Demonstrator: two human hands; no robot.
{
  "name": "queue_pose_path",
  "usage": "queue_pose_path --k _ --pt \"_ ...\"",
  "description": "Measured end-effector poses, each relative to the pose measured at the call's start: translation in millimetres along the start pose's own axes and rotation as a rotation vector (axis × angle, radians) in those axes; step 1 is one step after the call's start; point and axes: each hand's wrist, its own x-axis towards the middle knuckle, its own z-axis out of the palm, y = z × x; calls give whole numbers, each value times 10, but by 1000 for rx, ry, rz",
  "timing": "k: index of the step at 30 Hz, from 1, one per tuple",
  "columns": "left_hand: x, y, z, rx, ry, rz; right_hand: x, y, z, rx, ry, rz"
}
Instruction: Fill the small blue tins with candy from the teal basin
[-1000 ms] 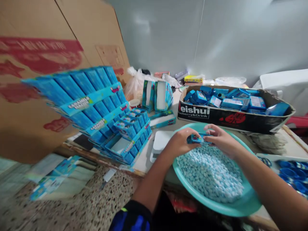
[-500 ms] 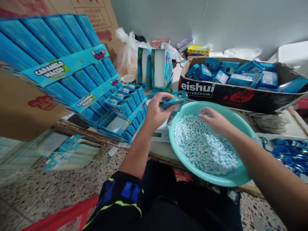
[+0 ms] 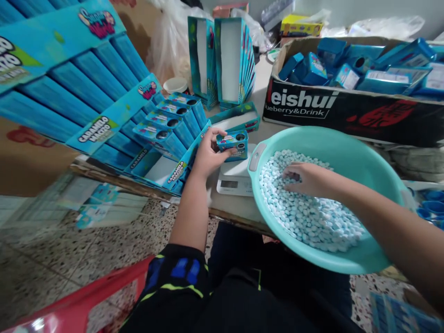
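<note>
My left hand (image 3: pixel 210 152) is closed around a small blue candy box (image 3: pixel 236 145) with a round hole in its top. The box is upright at the white digital scale (image 3: pixel 236 178); whether it rests on the plate is hard to tell. My right hand (image 3: pixel 305 179) is in the turquoise basin (image 3: pixel 364 150), its fingers curled into a heap of pale blue and white candies (image 3: pixel 294 217). Candies hide part of the fingertips. Left of my left hand, several similar boxes (image 3: pixel 166 138) stand in an open display tray (image 3: pixel 157 171).
Stacked filled display trays (image 3: pixel 93 88) rise at the left. Empty display trays (image 3: pixel 229 64) stand behind, and another (image 3: pixel 239 119) lies beyond the scale. A black carton (image 3: pixel 301 104) of blue boxes is at the back right. Blue round items (image 3: pixel 433 208) lie right of the basin.
My left hand has brought the box down and nearer, upright at the scale. My right hand has lowered from above the candies into them. The view has tilted down and closer.
</note>
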Motion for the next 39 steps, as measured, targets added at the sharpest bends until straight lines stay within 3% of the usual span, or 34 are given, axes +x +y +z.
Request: queue_pose_path --k 8,20,29,35,39 --pt "-24 86 16 -38 -90 11 -59 -160 1 6 -64 38" --pt "-95 133 82 -64 -109 67 -43 -104 97 64 85 73" --pt "-70 133 40 -27 98 240 -61 -167 4 120 81 41" --pt "-85 59 16 65 73 286 -103 -183 -85 137 -147 -16" --pt "-102 9 27 86 66 291 -121 -148 -80 108 -218 -61"
